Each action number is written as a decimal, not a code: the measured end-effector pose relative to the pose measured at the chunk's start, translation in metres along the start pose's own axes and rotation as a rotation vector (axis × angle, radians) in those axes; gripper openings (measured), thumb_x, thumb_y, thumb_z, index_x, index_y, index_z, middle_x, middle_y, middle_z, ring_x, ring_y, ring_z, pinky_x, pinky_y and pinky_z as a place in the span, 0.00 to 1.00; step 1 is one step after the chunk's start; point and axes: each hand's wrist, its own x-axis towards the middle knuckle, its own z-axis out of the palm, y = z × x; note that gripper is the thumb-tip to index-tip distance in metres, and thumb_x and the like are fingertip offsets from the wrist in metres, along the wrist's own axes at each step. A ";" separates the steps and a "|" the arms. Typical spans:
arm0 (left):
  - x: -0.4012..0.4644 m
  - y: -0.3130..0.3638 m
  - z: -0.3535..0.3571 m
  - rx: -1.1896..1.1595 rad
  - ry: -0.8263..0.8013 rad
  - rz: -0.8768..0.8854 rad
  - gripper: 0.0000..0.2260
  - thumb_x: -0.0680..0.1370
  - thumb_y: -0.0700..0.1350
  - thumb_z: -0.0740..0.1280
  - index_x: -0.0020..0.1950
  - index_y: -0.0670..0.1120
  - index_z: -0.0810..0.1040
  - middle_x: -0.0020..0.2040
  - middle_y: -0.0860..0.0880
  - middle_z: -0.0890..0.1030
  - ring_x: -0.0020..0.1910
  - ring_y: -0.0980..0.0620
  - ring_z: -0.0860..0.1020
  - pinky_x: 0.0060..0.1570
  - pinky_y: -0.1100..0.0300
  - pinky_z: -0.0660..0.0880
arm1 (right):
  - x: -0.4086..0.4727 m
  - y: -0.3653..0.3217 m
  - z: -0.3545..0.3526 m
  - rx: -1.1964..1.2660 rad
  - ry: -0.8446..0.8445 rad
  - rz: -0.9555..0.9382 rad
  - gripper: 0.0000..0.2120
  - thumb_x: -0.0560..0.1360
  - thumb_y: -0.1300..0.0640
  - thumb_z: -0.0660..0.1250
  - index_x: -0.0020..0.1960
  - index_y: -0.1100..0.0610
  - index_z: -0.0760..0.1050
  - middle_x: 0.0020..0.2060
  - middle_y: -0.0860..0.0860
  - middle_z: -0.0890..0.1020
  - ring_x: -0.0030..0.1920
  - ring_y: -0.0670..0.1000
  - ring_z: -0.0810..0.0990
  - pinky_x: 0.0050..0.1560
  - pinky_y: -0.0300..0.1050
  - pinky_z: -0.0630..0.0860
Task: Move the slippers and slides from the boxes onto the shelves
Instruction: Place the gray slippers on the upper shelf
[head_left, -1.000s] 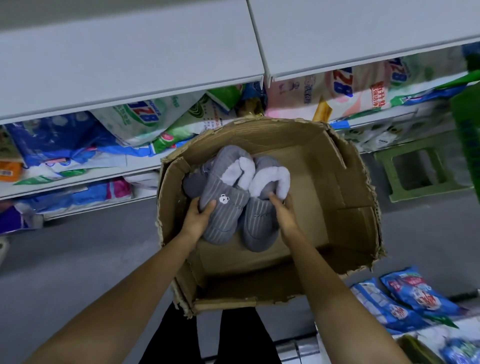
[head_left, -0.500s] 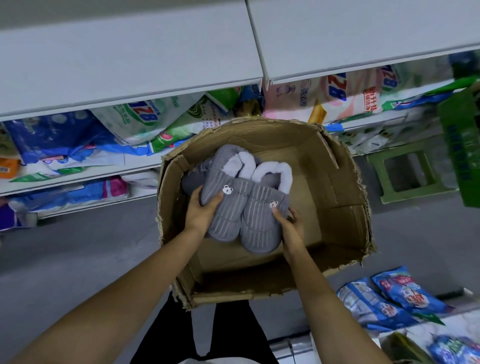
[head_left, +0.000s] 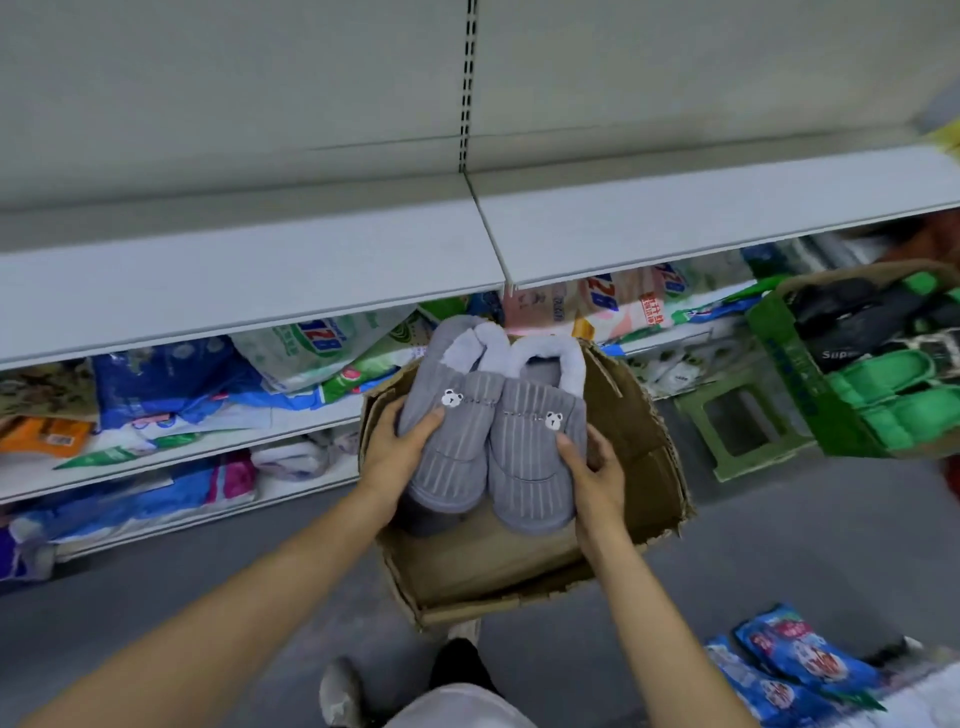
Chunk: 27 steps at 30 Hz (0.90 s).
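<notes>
A pair of grey striped slippers with pale fleece lining and small bear badges is held side by side above a torn cardboard box (head_left: 649, 467). My left hand (head_left: 397, 452) grips the left slipper (head_left: 452, 447) by its outer side, thumb on top. My right hand (head_left: 595, 467) grips the right slipper (head_left: 530, 467) the same way. A bare white shelf (head_left: 675, 218) runs across just above and behind them. At the right, a green box (head_left: 789, 374) holds green and black slides (head_left: 893, 384).
Lower shelves (head_left: 156, 467) behind the box are packed with bagged goods. A green plastic stool (head_left: 737, 421) stands on the grey floor right of the box. Blue packets (head_left: 795, 665) lie at the bottom right. My legs and a shoe (head_left: 337, 691) show below.
Both hands have lifted the grey slippers up out of the cardboard box toward the bare shelf. The view has tilted up, showing more shelf and the green box at right.
</notes>
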 end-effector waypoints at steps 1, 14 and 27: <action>-0.008 0.011 -0.010 -0.020 -0.018 0.038 0.22 0.77 0.51 0.73 0.69 0.52 0.72 0.62 0.51 0.77 0.54 0.54 0.78 0.54 0.59 0.75 | -0.012 -0.009 0.006 0.013 0.012 -0.039 0.25 0.72 0.51 0.76 0.66 0.50 0.74 0.60 0.50 0.82 0.57 0.50 0.83 0.55 0.51 0.81; -0.105 0.118 -0.186 -0.241 -0.119 0.444 0.22 0.76 0.49 0.73 0.69 0.55 0.72 0.60 0.55 0.80 0.51 0.60 0.81 0.45 0.65 0.77 | -0.173 -0.111 0.122 0.064 -0.135 -0.470 0.22 0.76 0.57 0.72 0.68 0.51 0.72 0.60 0.49 0.81 0.56 0.47 0.82 0.51 0.41 0.81; -0.181 0.175 -0.333 -0.385 -0.017 0.712 0.25 0.68 0.58 0.73 0.64 0.62 0.74 0.60 0.53 0.82 0.57 0.51 0.82 0.51 0.55 0.78 | -0.277 -0.181 0.233 0.106 -0.405 -0.722 0.21 0.76 0.56 0.72 0.67 0.51 0.72 0.59 0.52 0.82 0.56 0.52 0.83 0.51 0.47 0.82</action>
